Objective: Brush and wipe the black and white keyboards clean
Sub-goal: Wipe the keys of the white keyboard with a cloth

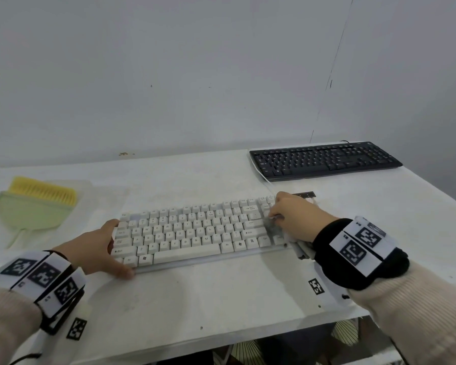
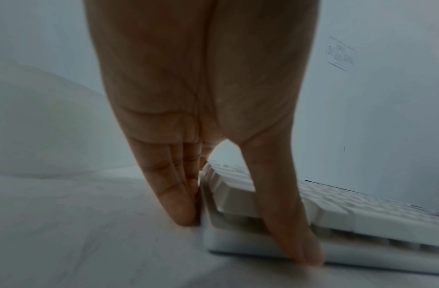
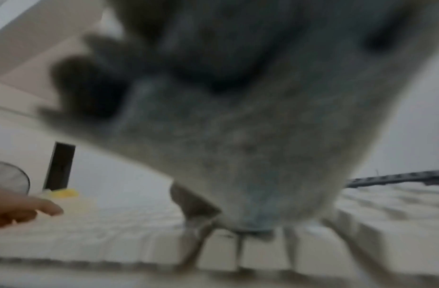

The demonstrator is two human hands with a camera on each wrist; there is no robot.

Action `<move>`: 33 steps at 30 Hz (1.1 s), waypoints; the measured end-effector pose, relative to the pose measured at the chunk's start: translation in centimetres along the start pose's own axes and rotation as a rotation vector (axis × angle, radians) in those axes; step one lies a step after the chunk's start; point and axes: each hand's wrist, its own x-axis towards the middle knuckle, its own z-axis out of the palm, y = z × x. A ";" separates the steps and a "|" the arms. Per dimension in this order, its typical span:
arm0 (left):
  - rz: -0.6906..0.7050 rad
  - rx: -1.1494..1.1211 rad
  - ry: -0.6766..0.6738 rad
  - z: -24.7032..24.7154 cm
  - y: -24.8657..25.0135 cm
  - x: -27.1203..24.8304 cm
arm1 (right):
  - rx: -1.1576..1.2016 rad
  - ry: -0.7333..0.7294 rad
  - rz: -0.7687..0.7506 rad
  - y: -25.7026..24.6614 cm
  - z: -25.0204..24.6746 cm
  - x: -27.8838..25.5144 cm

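White keyboard [image 1: 195, 227] sits at the surface's [image 1: 208, 296] near edge. Left hand [image 1: 95, 248] braces its left end, fingers straight; right hand [image 1: 298, 219] bunches a grey cloth [image 1: 274, 226] on the right-end keys. Press hard and the smooth plastic board may skid, or fuzzy cloth snag a keycap. Black keyboard [image 1: 324, 160] waits at the far right corner.

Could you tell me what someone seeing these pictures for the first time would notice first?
Probably the white keyboard at the middle of the table, with the left hand bracing its left end and the right hand pressing a grey cloth on its right-hand keys. Next, the yellow-bristled brush lying on a pale green dustpan at far left, and the black keyboard at the back right.
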 end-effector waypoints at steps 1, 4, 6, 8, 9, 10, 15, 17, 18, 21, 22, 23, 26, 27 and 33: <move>0.001 0.001 0.001 0.0 0.0 0.0 | -0.008 -0.007 0.012 0.4 0.1 -0.1; 0.002 -0.009 0.005 0.1 0.0 0.0 | -0.030 0.009 0.069 1.6 -0.3 -0.8; -0.005 -0.005 -0.001 0.1 -0.1 0.0 | -0.035 0.024 0.100 2.6 -0.6 -1.2; -0.010 0.000 0.001 0.1 -0.1 0.1 | -0.049 0.062 0.130 3.4 -0.7 -1.3; -0.013 0.001 0.001 0.1 -0.2 0.1 | -0.045 0.094 0.148 3.7 -0.7 -1.4; -0.014 0.005 -0.002 0.1 -0.2 0.2 | -0.036 0.126 0.155 3.9 -0.8 -1.4; -0.019 0.003 0.004 0.1 -0.1 0.2 | 0.072 0.152 0.089 4.3 -0.7 -1.0; -0.011 0.002 0.008 0.2 -0.1 0.2 | 0.075 0.116 0.067 4.9 0.1 -0.7; -0.008 0.005 0.008 0.1 0.0 0.2 | 0.072 0.114 0.065 5.3 0.3 -0.7; -0.011 0.015 0.004 0.1 0.0 0.2 | 0.048 0.129 0.088 6.6 0.3 -0.8; -0.012 0.015 0.002 0.1 -0.1 0.2 | 0.040 0.133 0.089 7.0 0.3 -0.7; -0.015 0.013 0.003 0.1 -0.1 0.2 | 0.039 0.135 0.087 7.2 0.3 -0.6; -0.020 0.021 -0.002 0.1 -0.1 0.2 | 0.035 0.131 0.072 7.3 0.1 -0.5; -0.023 0.022 -0.004 0.1 -0.1 0.2 | 0.040 0.137 0.074 7.5 0.1 -0.6; -0.039 0.006 -0.002 0.2 -0.3 0.4 | 0.064 0.170 0.173 9.1 -0.4 -1.2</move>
